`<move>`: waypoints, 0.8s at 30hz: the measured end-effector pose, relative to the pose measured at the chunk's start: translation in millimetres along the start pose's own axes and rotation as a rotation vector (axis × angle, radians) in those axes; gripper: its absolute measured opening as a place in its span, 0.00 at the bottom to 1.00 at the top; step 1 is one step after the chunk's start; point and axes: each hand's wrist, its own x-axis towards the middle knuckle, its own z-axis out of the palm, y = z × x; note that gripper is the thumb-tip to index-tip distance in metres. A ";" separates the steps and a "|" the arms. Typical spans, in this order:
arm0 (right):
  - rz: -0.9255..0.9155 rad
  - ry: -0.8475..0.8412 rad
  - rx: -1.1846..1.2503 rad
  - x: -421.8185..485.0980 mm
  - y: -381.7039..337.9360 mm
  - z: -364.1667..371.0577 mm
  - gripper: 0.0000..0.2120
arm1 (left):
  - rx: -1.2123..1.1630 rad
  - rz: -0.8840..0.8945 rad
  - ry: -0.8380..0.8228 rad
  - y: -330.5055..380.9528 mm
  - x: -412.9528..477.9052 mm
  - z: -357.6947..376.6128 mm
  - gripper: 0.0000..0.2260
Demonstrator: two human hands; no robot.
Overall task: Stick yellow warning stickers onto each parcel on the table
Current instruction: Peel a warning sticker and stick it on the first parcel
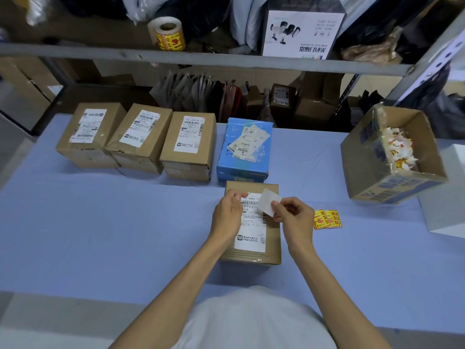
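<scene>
The pale slip [269, 202] is up over the nearest parcel [273, 243], pinched between thumb and forefinger of the right hand [293, 217]. Only its blank side faces us, so it may be a sticker seen from behind. The left hand [227, 214] is curled over the parcel's shipping label [251, 238], covering part of the print; can't tell if it grasps anything. Just right of the right hand, yellow stickers [327, 219] lie overlapped on the blue table [125, 222]. Behind, in a row: left box [90, 132], middle box [141, 132], third box [188, 139], blue parcel [241, 172]. Far right, an open carton [364, 167] of crumpled paper [400, 149]. On the shelf, a sticker roll [168, 34], its print blurred.
</scene>
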 end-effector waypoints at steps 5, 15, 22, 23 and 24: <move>-0.080 0.005 -0.104 -1.4 3.0 4.3 0.06 | -0.055 -0.020 -0.019 1.6 0.1 0.6 0.15; -0.200 0.071 -0.188 -9.6 -1.9 8.4 0.05 | -0.041 0.136 -0.060 15.5 -10.6 9.6 0.10; -0.240 0.069 -0.205 -13.5 -6.0 11.7 0.07 | -0.009 0.151 -0.016 15.4 -9.0 17.2 0.08; -0.244 0.057 -0.204 -14.5 -6.2 12.8 0.07 | -0.018 0.154 -0.032 15.0 -8.8 17.6 0.07; -0.251 0.043 -0.206 -15.5 -6.5 13.7 0.07 | -0.019 0.161 -0.045 14.5 -8.3 17.8 0.07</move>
